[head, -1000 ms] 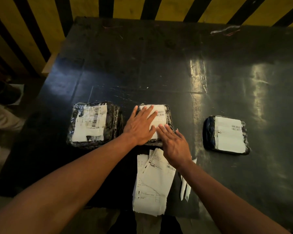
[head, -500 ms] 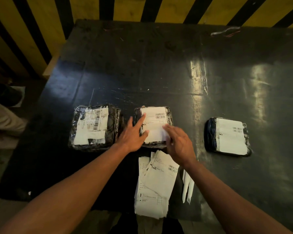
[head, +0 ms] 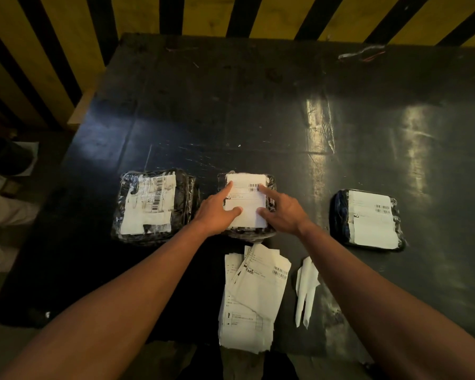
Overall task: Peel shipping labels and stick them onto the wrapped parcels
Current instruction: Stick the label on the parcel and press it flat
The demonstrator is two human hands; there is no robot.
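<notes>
The white rectangular shipping label (head: 246, 202) is lying flat on the middle black plastic-wrapped parcel (head: 270, 185) on the dark glossy table (head: 258, 119). The left hand (head: 217, 212) and right hand (head: 281, 211) are pressing it from either side with straightened forefingers and thumbs, gripping nothing. A stack of loose white labels (head: 251, 297) is lying just nearer the person.

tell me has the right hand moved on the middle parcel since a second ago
Yes. The right hand has slid from the label's near right corner up along its right edge, its forefinger now by the barcode on the middle parcel.
</notes>
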